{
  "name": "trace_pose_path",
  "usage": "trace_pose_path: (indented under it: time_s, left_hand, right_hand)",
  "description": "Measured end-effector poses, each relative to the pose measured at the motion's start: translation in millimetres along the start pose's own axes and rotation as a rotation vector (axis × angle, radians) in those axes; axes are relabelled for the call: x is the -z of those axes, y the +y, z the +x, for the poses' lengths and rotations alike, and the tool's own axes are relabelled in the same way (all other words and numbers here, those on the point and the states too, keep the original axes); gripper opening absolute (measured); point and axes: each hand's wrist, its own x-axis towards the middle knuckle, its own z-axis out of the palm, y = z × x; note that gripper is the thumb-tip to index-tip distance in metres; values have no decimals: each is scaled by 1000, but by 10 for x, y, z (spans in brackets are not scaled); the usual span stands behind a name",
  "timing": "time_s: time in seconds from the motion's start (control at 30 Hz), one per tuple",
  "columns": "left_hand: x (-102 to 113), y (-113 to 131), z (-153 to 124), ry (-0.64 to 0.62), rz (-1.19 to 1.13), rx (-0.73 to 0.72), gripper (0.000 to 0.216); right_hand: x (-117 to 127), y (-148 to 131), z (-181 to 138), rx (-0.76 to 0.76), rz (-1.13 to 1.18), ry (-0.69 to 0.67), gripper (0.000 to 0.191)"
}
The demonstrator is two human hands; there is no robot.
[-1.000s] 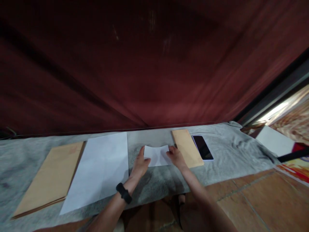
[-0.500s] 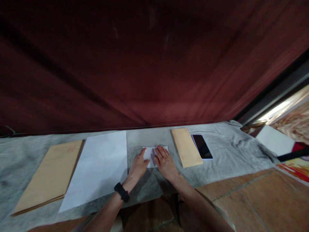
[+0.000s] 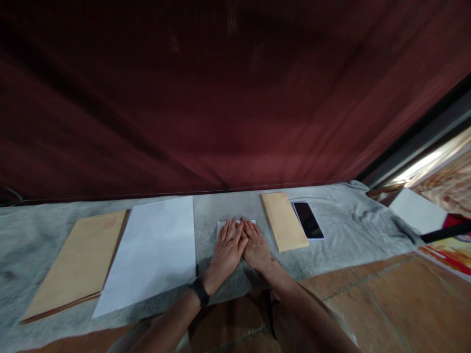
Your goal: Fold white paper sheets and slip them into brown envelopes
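Note:
A small folded white paper (image 3: pixel 220 225) lies on the grey cloth, mostly covered by my two hands. My left hand (image 3: pixel 227 247) rests flat on it with the fingers stretched out, a black watch at the wrist. Beside it and touching it, my right hand (image 3: pixel 256 248) also lies flat on the paper, fingers extended. Only the paper's far edge and left corner show. To the left is a large white sheet of paper (image 3: pixel 154 250), and to the right a brown envelope (image 3: pixel 286 221).
A stack of larger brown envelopes (image 3: pixel 77 260) lies at the far left, beside the white sheet. A phone (image 3: pixel 308 220) lies right of the small envelope. Behind the grey cloth (image 3: pixel 349 220) hangs a dark red curtain (image 3: pixel 235 122). Tiled floor (image 3: pixel 368 299) shows in front.
My left hand has moved right and turned palm down, flattening over the paper next to my right hand. My right hand has stayed nearly in place.

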Motion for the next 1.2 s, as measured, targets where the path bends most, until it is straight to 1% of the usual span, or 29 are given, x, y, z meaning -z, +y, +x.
trace_pose_path:
  time_s: [0.03,0.1,0.2,0.47,0.6,0.73,0.83,1.0,1.07,1.2]
  left_hand:
    - [-70,18,-17,6,5,-12,54]
    - [-175,29,-56,18,29,9,61]
    - [-241,12,-103,35,65,54,64]
    - [-211,47,-104,3,112,134,68]
    - [-212,49,-107,-11,141,137,68]
    - [-200,59,-109,-14,145,143,69]
    - [-179,78,-109,-23,149,158,67]
    - [-160,71,-118,-78,161,139,60]
    - [-148,52,-122,-80,154,130,59]
    - [-100,3,-130,-64,121,111,58]
  right_hand:
    - [2,5,-8,12,-7,-1,58]
    - [7,14,-23,21,-11,9,58]
    - [17,33,-48,-24,4,35,56]
    - [19,72,-183,-185,-30,135,56]
    - [23,68,-218,-213,-54,146,53]
    - [75,72,-211,-259,-19,153,50]
    - [142,26,-175,-237,50,122,51]
    - [192,-108,-115,-107,173,9,50]
    - [177,-118,-120,-104,160,1,49]
    - [133,-43,-161,-145,83,35,49]
